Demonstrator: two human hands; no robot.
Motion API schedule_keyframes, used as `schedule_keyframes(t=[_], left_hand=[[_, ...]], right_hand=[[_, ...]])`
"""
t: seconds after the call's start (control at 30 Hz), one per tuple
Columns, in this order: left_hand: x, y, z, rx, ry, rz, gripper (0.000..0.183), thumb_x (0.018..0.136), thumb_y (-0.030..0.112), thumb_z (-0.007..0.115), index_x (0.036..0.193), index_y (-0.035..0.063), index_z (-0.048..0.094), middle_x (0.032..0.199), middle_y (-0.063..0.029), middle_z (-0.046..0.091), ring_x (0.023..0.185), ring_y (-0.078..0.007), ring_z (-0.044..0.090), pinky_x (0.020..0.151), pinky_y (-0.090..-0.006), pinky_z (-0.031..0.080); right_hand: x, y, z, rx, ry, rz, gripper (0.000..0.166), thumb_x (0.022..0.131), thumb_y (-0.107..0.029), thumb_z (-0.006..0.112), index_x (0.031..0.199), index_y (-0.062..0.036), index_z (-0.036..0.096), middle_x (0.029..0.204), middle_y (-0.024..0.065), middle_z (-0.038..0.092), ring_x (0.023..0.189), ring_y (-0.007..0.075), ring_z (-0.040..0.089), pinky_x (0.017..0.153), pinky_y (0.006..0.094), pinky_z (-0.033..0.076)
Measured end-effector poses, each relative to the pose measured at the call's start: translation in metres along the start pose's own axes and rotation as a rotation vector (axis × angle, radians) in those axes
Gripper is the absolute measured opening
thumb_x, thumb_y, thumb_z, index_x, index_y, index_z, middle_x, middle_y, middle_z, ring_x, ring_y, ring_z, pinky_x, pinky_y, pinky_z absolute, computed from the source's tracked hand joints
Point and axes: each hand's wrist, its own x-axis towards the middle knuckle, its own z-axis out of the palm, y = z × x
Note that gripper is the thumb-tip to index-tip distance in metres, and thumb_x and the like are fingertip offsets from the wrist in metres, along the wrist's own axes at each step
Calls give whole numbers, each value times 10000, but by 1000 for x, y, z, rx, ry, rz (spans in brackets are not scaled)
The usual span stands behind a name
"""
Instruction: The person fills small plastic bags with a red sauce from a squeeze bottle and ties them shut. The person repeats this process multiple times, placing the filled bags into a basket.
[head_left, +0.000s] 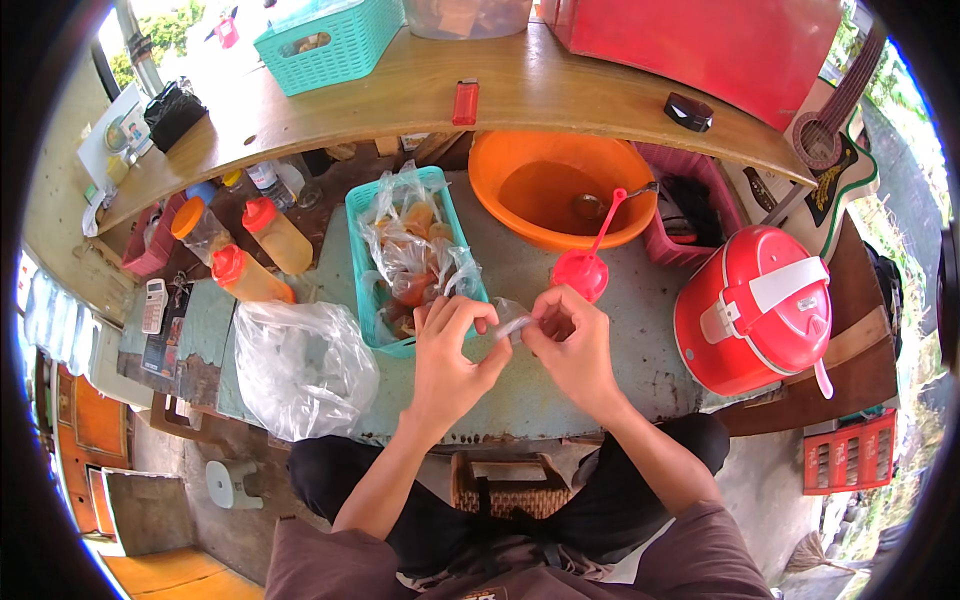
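Between my two hands is a small clear plastic bag (513, 324), pinched at its edge. My left hand (454, 349) grips its left side, in front of a turquoise plastic basket (358, 259). Knotted clear bags of brown-orange liquid (417, 259) fill that basket. My right hand (574, 349) pinches the bag's other side with thumb and fingers, just below a pink plastic ladle (581, 274). Farther back, an orange plastic basin (495, 199) holds brownish liquid and a metal ladle (589, 204). A larger clear plastic bag (304, 371) lies crumpled left of my left hand.
A red rice cooker (757, 315) stands at the right. Squeeze bottles with red caps (277, 236) stand at the left, near a calculator (154, 306). Above the table's back runs a wooden shelf (360, 105) bearing a red lighter (465, 103). A guitar (817, 142) leans at far right.
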Motion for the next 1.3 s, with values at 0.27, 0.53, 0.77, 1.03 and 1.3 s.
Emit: schedule_keyframes(t=[0.27, 0.53, 0.77, 1.03, 1.3], left_hand=[[11, 9, -19, 9, -253, 171, 562, 699, 94, 862, 1228, 149, 681, 1231, -49, 673, 1144, -301, 560, 1063, -436, 393], [11, -3, -26, 33, -312, 234, 552, 720, 188, 881, 1231, 131, 683, 1164, -15, 699, 1173, -237, 587, 1008, -402, 422], [10, -4, -15, -41, -198, 197, 525, 691, 203, 897, 1158, 123, 672, 1145, -16, 699, 1137, -236, 611, 990, -409, 432], [5, -13, -7, 9, -184, 350, 490, 726, 199, 871, 1172, 156, 673, 1202, -17, 685, 1159, -233, 621, 993, -417, 436], [7, -6, -10, 119, -160, 410, 397, 751, 232, 863, 1105, 168, 694, 1252, -13, 674, 1196, -219, 610, 1015, -421, 433]], right_hand=[[-1, -12, -8, -171, -86, -105, 186, 772, 35, 729, 937, -13, 660, 830, 77, 678, 679, 151, 668, 626, 289, 516], [-5, -21, -11, -119, -126, -44, 269, 777, 50, 736, 1008, -16, 615, 883, 77, 656, 693, 163, 671, 624, 309, 529], [-6, -20, -6, -43, -123, -83, 275, 808, 23, 759, 1022, -12, 589, 894, 70, 654, 755, 158, 659, 629, 297, 529], [-5, -14, -8, 71, -142, -8, 278, 854, 37, 726, 1075, -7, 563, 911, 94, 685, 791, 145, 685, 679, 288, 561], [-8, -27, -11, 17, -60, -69, 308, 841, 74, 718, 1110, -19, 601, 913, 77, 684, 786, 139, 688, 661, 279, 556]])
